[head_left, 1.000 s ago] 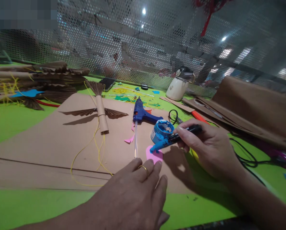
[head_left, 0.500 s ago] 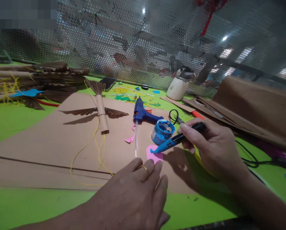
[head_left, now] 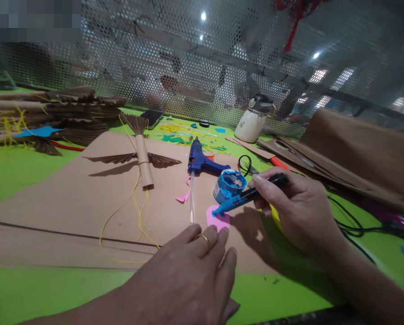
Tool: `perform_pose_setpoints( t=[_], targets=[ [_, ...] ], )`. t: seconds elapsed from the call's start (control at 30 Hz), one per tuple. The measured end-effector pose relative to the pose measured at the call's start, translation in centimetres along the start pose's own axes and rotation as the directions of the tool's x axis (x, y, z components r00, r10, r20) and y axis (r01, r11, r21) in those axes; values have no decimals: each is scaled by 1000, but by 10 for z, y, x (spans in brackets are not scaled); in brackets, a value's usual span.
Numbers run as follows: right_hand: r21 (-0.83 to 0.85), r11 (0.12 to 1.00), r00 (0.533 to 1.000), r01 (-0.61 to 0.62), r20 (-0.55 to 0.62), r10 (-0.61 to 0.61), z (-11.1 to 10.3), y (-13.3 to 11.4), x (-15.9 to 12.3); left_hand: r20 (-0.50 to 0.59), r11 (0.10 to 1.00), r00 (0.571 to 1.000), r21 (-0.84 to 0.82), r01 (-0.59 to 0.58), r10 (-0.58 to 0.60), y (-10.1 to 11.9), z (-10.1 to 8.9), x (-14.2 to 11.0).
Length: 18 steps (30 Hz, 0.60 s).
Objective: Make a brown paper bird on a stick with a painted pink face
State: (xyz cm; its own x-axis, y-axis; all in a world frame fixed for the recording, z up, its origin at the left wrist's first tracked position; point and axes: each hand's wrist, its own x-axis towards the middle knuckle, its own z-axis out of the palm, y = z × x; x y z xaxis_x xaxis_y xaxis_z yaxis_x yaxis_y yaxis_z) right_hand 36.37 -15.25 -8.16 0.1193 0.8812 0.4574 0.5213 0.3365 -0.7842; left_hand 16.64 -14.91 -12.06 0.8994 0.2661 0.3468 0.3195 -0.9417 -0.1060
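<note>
In the head view, my right hand point(head_left: 301, 210) grips a black marker point(head_left: 251, 194) whose front end is coated in blue paint. Its tip rests on a small pink paper piece point(head_left: 218, 222) and has left a blue patch near the upper edge. My left hand point(head_left: 195, 266), with a gold ring, lies flat with fingers stretched out, fingertips on the lower edge of that paper. Just behind the marker tip stands an uncapped jar of blue paint point(head_left: 229, 186). A dark blue glue gun point(head_left: 202, 158) lies beyond, its clear glue stick pointing toward my left fingers.
A brown paper bird point(head_left: 143, 158) with pleated wings and yellow string lies on the brown paper sheet point(head_left: 69, 198). More pleated paper pieces point(head_left: 69, 108) are heaped at left. A white flask point(head_left: 251, 122), a phone point(head_left: 152, 118) and stacked brown paper point(head_left: 360, 153) stand farther back.
The marker tip has shifted very slightly on the pink paper, and the blue patch has grown a little. My left hand stays in place.
</note>
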Motion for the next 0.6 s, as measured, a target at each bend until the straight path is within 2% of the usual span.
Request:
perform_pose_setpoints(
  t=[0.2,0.6],
  targets=[
    [-15,999,999,31,8,-31,0,-1,0,55,999,998,-20,32,-31,5,-6,-1],
    [-45,998,998,33,46,-31,-4,-2,-1,45,999,998,-20,36,-35,5,-7,-1]
  ],
)
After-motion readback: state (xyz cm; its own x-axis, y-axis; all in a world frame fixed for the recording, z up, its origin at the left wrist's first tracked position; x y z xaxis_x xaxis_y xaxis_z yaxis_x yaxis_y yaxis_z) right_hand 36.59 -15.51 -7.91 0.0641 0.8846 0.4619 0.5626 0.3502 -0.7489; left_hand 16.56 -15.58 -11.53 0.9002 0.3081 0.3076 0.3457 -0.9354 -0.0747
